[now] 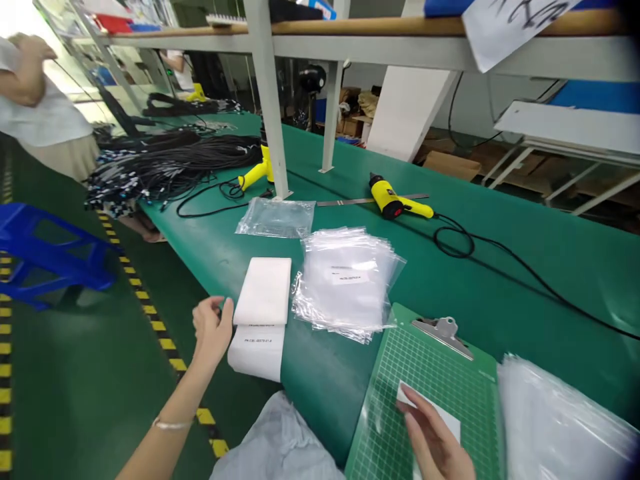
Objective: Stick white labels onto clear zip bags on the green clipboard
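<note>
Head view: left hand (213, 328) is curling loosely beside folded labels (263, 290) while right hand (436, 440), narrowly parted, is seemingly taking paper (451, 423), needing a pinch.

Over on the green tabletop (330, 367) I see a folded strip of white paper labels (263, 291), its thick upper block facing up blank. A single layer runs out toward six o'clock, carrying a small line of dark print, and curves past the table's edge. At four o'clock from it lies a flat green clipboard with a white grid (387, 373), its silver metal clip (445, 337) near twelve. On the grid, tilted and partly hidden, sits a small flat white piece (453, 426), one corner pointing to ten.
</note>
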Tool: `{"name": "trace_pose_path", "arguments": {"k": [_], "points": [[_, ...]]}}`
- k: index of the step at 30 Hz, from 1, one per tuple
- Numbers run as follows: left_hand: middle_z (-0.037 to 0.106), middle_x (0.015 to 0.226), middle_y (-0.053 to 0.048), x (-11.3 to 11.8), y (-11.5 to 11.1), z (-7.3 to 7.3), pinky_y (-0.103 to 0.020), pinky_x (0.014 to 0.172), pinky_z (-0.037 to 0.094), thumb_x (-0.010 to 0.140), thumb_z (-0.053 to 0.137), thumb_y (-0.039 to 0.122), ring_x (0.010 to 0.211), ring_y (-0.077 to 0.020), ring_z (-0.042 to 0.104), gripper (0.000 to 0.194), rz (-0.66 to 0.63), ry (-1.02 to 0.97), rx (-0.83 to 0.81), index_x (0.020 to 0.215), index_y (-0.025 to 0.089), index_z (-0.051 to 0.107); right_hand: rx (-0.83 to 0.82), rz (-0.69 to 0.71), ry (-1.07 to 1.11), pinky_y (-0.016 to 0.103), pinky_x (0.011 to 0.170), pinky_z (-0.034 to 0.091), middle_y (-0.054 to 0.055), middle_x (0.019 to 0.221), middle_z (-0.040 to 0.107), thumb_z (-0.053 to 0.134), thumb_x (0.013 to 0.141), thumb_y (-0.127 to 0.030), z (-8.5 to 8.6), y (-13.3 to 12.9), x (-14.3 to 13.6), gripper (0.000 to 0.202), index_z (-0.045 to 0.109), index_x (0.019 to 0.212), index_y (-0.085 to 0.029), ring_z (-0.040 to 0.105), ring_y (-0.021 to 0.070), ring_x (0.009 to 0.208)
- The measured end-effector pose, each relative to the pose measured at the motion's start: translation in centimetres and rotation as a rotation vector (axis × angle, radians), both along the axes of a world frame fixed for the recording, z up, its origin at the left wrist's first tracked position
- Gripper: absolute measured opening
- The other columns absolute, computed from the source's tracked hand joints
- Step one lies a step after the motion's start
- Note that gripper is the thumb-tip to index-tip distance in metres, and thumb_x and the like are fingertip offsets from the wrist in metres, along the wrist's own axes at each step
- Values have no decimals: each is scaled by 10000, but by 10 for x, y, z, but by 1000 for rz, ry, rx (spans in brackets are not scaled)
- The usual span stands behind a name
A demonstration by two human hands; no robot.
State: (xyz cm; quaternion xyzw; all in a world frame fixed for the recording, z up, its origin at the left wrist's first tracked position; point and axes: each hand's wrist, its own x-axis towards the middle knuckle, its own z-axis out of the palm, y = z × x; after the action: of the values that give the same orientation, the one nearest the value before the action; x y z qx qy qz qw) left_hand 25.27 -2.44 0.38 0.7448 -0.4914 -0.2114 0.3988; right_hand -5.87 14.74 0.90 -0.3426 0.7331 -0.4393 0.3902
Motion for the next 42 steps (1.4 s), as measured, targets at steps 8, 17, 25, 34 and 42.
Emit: {"name": "trace_pose_path", "arguments": {"k": [8,17,25,34,42], "points": [[644,853,-63,8,64,-10,-368,577,505,703,555,578,693,-242,633,565,-309,562,350,1077,227,317,125,455,-594,261,528,503,74,860,674,724,602,-418,-19,-87,113,581,558,1081,-134,611,137,589],[410,1261,-120,1,52,8,-537,859,328,804,526,351,1139,-346,386,399,-399,-514,135,1192,275,473,159,361,-582,163,295,262,-59,546,601,665,607,-372,-36,-93,144,594,374,1072,-146,348,38,296],[535,1202,-88,-16,8,40,-402,840,333,790,479,56,1038,-260,492,452,-1046,-1117,-134,1202,244,477,242,508,-603,172,280,283,-25,489,596,697,558,-363,-39,-87,137,305,568,696,-124,379,42,288],[592,693,-75,-34,-75,120,-387,673,331,799,332,-10,683,-246,557,313,-709,-1262,-239,993,111,546,238,563,-606,173,312,314,-53,467,573,714,563,-329,-30,-84,130,278,598,708,-123,409,46,307],[476,1234,-242,-54,-118,113,-540,914,189,830,325,24,1140,-357,409,446,-633,-1073,-297,1270,48,388,193,523,-634,177,322,348,-24,497,590,748,511,-520,-45,-84,132,479,603,726,-118,448,61,332]]}}
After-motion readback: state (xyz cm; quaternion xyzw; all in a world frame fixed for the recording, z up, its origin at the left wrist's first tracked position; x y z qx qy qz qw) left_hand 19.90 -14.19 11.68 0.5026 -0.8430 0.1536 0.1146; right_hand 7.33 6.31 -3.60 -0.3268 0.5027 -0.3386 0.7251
